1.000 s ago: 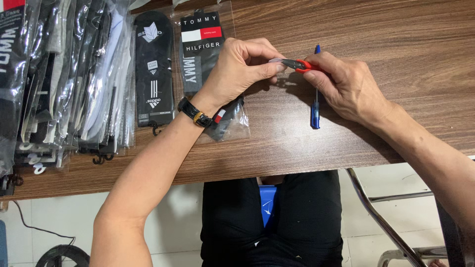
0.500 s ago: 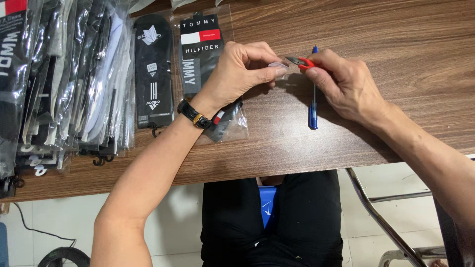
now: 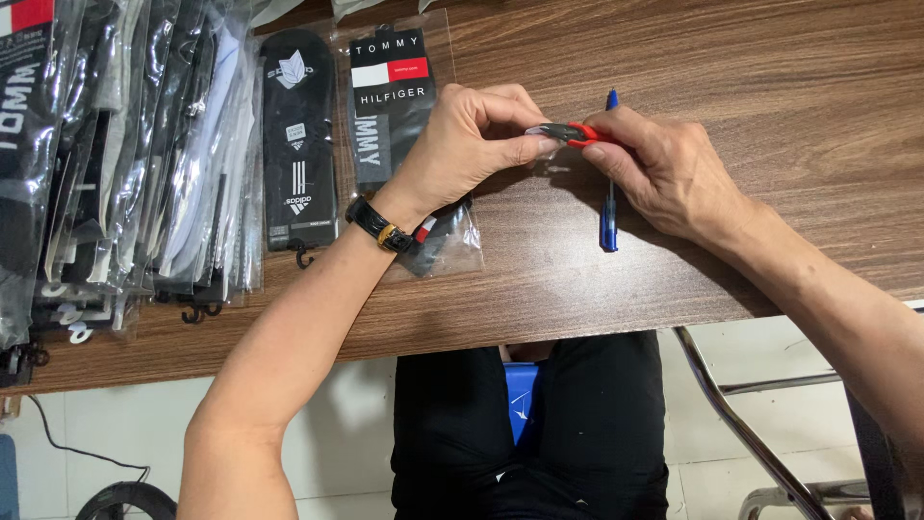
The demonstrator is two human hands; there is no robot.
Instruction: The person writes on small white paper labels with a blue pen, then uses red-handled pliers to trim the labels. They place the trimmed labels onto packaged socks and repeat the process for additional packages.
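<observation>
Both hands meet above the wooden table [image 3: 751, 116] on one small tool with a dark metal end and a red handle [image 3: 568, 132]. My left hand [image 3: 472, 144] pinches the dark end between thumb and fingers; it wears a black wrist strap with a gold buckle [image 3: 380, 226]. My right hand [image 3: 664, 169] grips the red end. A blue pen [image 3: 608, 217] lies on the table under my right hand, partly covered by it. A clear-bagged pair of dark socks [image 3: 390, 106] lies beneath my left wrist.
A second sock pack [image 3: 298, 144] lies left of it, and a thick pile of several bagged sock packs with hooks [image 3: 125, 164] fills the table's left side. Below the table edge are my dark-trousered legs [image 3: 529, 433] and a metal chair frame [image 3: 731, 404].
Both hands stay on the small tool with only slight shifts; the pen and packs have not moved.
</observation>
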